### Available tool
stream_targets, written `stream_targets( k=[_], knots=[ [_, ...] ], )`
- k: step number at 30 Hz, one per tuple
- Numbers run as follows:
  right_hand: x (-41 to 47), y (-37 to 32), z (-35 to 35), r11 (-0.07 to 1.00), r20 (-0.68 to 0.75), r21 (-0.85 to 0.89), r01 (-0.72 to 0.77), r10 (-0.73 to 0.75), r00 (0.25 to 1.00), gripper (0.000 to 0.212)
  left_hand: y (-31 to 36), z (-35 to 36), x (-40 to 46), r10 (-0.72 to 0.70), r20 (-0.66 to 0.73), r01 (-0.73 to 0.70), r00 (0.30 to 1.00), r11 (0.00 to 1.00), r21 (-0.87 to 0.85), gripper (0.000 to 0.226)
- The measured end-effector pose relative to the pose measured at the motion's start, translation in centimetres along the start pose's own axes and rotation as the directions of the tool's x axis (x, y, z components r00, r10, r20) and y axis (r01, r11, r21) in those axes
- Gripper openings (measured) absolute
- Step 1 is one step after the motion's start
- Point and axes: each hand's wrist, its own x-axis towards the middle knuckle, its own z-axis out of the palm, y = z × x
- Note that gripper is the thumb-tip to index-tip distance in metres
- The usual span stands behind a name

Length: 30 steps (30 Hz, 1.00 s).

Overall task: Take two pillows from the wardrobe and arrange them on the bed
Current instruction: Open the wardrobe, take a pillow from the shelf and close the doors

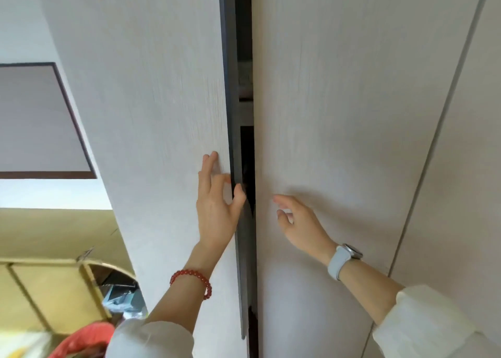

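Note:
A tall pale wardrobe fills the view. Its left door (162,113) stands slightly ajar, showing a dark edge and a narrow gap (245,108). Through the gap I glimpse a shelf with something light on it; no pillow can be made out. My left hand (217,208), with a red bead bracelet at the wrist, lies on the left door with its thumb hooked round the door's dark edge. My right hand (298,222), with a watch at the wrist, hovers flat close to the right door (339,113), fingers apart and holding nothing.
A further wardrobe panel (466,168) runs to the right. At the left are a dark-framed panel (35,119) on the wall and yellow furniture (48,290) below. A red object (86,338) sits at the lower left.

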Motion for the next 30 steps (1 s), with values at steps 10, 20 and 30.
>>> stream_targets(
  k=[10, 20, 30],
  knots=[
    [-8.5, -11.7, 9.9, 0.841, 0.131, 0.526, 0.129, -0.230, 0.964, 0.029, 1.7, -14.5, -5.4, -0.114, -0.023, 0.115, 0.993, 0.993, 0.043, 0.042],
    [-10.2, -21.5, 19.3, 0.831, 0.343, 0.434, 0.348, -0.510, 0.789, 0.047, -3.5, -28.2, -9.8, -0.306, -0.326, 0.350, 0.894, 0.933, 0.084, 0.033],
    [-7.2, -25.0, 24.2, 0.855, 0.411, 0.326, 0.403, -0.512, 0.754, 0.044, -8.5, -34.8, -8.6, -0.468, -0.519, 0.629, 0.715, 0.755, 0.186, 0.044]
  ],
)
